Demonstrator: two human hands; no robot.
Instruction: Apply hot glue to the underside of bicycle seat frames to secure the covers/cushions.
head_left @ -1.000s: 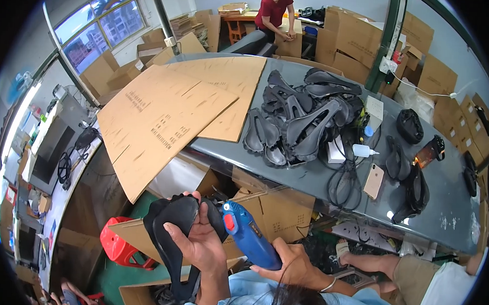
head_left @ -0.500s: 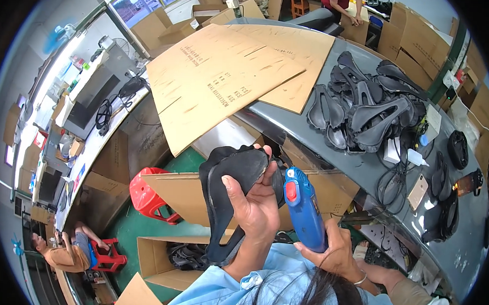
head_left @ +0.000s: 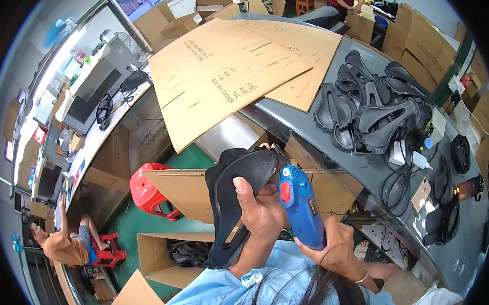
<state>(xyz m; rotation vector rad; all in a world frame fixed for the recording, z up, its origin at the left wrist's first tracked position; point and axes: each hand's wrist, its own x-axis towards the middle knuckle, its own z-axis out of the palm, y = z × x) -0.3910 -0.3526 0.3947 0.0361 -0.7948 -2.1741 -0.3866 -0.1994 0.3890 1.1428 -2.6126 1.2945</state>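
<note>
My left hand (head_left: 263,212) grips a black bicycle saddle (head_left: 233,185) and holds it up in front of me, thumb on the near side. Its other fingers are partly hidden behind the saddle. My right hand (head_left: 336,248) is wrapped round the lower end of a blue handheld tool (head_left: 305,216) with a red button. The tool's upper end is close to the saddle's right edge; whether they touch I cannot tell. On the grey table at the right lies a pile of similar black saddle parts (head_left: 385,123).
Large cardboard sheets (head_left: 220,75) overhang the table (head_left: 295,119). Below are an open carton (head_left: 152,257) with black parts and a red stool (head_left: 147,189). A phone (head_left: 420,194), cables and small bottles lie at the right. Other people sit at far left and work at the back.
The saddle and my left hand have shifted slightly right, and the saddle has turned a little. The blue tool is slightly nearer the saddle. The person at far left has raised an arm.
</note>
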